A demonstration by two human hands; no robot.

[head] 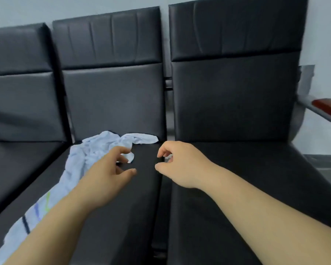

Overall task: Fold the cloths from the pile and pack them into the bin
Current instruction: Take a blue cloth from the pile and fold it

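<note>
We are reaching for the cloth (pixel 88 150), fold not begun: left hand (pixel 105 175) curling at its edge, grip unclear; right hand (pixel 182 165) loosely curled, empty. Next, pinching corners.

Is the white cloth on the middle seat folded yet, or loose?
Unfolded: the white cloth lies crumpled and strung out along the middle seat, full of wrinkles, no squared edges.
</note>
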